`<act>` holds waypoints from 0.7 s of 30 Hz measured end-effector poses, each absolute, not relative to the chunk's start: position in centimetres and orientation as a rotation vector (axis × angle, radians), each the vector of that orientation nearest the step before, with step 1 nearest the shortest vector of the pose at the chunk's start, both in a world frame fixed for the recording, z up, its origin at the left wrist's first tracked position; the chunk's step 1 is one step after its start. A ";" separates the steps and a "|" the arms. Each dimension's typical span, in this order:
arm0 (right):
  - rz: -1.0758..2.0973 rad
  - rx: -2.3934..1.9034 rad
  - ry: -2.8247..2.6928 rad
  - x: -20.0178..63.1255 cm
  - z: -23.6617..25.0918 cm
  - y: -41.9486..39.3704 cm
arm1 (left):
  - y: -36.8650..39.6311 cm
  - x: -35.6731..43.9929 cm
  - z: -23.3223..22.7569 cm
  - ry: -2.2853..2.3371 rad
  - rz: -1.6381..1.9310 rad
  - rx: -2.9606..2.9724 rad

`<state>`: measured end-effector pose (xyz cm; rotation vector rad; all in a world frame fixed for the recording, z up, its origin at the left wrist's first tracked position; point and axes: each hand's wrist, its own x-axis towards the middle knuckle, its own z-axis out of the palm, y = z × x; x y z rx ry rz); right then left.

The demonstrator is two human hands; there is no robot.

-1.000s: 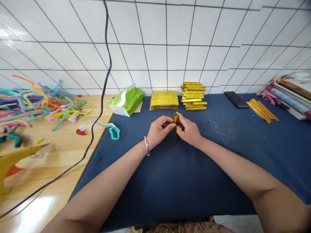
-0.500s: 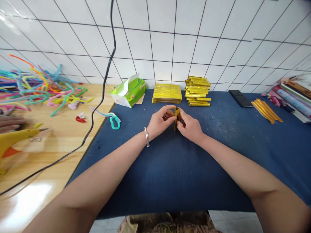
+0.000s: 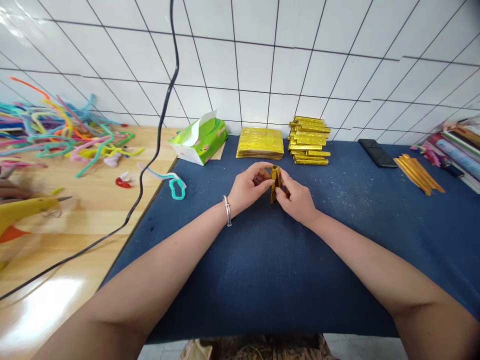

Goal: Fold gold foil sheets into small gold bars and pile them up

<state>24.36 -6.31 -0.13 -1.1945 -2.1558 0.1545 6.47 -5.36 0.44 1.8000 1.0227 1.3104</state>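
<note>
A small folded piece of gold foil paper (image 3: 275, 181) stands upright between both of my hands over the blue cloth (image 3: 262, 260). My left hand (image 3: 250, 188) pinches its left side with thumb and fingers; a silver bracelet sits on that wrist. My right hand (image 3: 296, 198) grips its right side. Behind them lie a flat stack of gold foil sheets (image 3: 260, 143) and a pile of folded gold strips (image 3: 309, 141).
A green tissue pack (image 3: 199, 141) lies at the back left of the cloth. Coloured pipe cleaners (image 3: 56, 137) cover the wooden table, crossed by a black cable (image 3: 150, 165). Another person's hand holds a yellow glue gun (image 3: 22, 212) at far left. Black case (image 3: 377, 153), gold sticks (image 3: 418, 172), and books lie right.
My hands have kept working the gold piece with small finger shifts. The view has tilted slightly. Another person's hand and the glue gun at the far left have moved a little.
</note>
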 end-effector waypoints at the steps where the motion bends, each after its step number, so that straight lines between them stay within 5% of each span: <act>1: 0.145 -1.194 -2.159 24.3 -0.1 -6.4 | -5.3 6.4 0.4 1.031 1.315 1.802; 21: 0.139 -1.122 -2.153 24.3 -0.4 -6.0 | -5.3 6.2 0.6 1.013 1.365 1.886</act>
